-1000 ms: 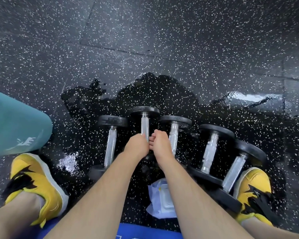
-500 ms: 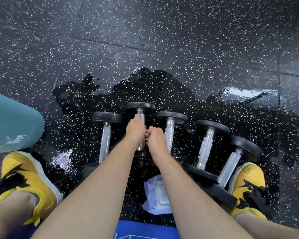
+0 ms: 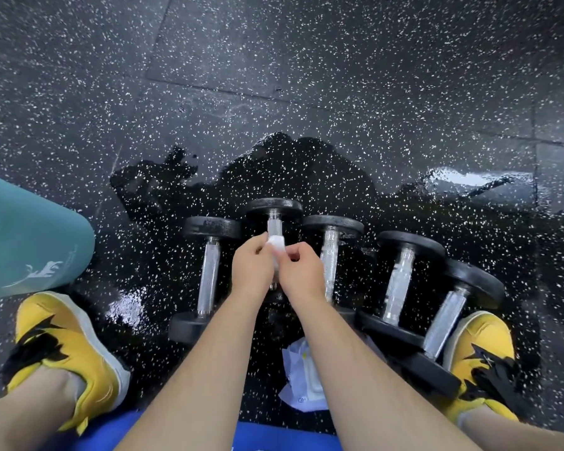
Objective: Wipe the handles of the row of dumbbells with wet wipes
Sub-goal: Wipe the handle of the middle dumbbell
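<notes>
Dumbbells (image 3: 398, 281), five of them, lie side by side on the speckled black floor (image 3: 306, 76), handles pointing away from the person, the row curving round towards the right. All the action is at the second dumbbell from the left (image 3: 274, 208): a small white wet wipe (image 3: 276, 246) sits right at its knurled handle (image 3: 273, 224), just below the far plate. The left hand (image 3: 253, 271) has its fingers curled in, pinching the wipe from one side, and the right hand (image 3: 302, 271) pinches it from the other, both hands almost touching. Whether the wipe wraps around the bar, I can't tell. Between the forearms, closer in, a white wipes pack (image 3: 302, 382) lies on the floor. Yellow shoes flank the row, the left shoe (image 3: 69, 349) well clear, the right shoe (image 3: 482, 346) tucked against the last dumbbell. A teal shape (image 3: 23, 242) sits at the far left.
</notes>
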Available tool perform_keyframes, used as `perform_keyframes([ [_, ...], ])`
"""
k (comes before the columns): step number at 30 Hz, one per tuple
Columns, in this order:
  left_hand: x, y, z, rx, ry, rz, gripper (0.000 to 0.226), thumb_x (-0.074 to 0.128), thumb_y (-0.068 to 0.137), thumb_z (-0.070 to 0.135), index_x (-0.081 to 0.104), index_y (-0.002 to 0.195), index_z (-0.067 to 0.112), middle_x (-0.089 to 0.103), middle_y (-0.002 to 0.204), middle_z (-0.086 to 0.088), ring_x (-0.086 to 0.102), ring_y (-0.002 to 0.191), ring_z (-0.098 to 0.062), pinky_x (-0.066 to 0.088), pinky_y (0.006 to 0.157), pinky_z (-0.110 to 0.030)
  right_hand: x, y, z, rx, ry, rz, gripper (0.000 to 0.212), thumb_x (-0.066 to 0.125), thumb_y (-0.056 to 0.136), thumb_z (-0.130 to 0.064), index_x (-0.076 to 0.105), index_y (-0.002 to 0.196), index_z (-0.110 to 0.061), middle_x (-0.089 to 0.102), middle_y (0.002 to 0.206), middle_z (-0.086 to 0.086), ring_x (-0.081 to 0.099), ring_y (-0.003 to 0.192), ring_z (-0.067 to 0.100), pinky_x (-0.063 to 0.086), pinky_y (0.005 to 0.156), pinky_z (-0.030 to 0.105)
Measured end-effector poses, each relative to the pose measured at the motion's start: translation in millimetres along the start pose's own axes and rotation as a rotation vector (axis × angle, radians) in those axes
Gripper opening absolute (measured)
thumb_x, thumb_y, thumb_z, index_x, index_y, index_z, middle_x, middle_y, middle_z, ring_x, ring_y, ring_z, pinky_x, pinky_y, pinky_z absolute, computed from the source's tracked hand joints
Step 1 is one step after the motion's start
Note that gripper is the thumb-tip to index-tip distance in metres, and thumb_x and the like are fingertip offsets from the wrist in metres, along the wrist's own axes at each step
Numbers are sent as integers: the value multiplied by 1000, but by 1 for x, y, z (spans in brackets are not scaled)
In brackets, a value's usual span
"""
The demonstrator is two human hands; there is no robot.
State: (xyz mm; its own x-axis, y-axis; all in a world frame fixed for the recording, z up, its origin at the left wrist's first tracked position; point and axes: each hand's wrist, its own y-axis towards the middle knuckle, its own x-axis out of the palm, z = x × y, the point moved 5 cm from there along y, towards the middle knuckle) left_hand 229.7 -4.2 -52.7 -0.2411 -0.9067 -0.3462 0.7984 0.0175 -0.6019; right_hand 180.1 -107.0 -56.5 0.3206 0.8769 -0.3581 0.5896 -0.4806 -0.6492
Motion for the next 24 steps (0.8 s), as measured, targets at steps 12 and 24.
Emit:
perform_keyframes([
  [12, -5, -5, -21, 137, 90, 154, 15, 65, 91, 20, 74, 102, 16, 69, 98, 7, 64, 91, -7, 46, 76, -19, -1, 25, -6, -16, -517, -146, 31, 51, 93, -10, 52, 63, -15, 50, 63, -2, 45, 59, 17, 32, 48, 27],
  [24, -13, 4, -20, 25, 60, 148, 13, 65, 92, 19, 77, 88, 22, 73, 83, 12, 68, 82, -5, 51, 72, -23, -1, 14, -24, -38, -274, 12, 21, 51, 85, -8, 69, 92, -17, 68, 83, -3, 63, 70, 13, 52, 59, 30],
])
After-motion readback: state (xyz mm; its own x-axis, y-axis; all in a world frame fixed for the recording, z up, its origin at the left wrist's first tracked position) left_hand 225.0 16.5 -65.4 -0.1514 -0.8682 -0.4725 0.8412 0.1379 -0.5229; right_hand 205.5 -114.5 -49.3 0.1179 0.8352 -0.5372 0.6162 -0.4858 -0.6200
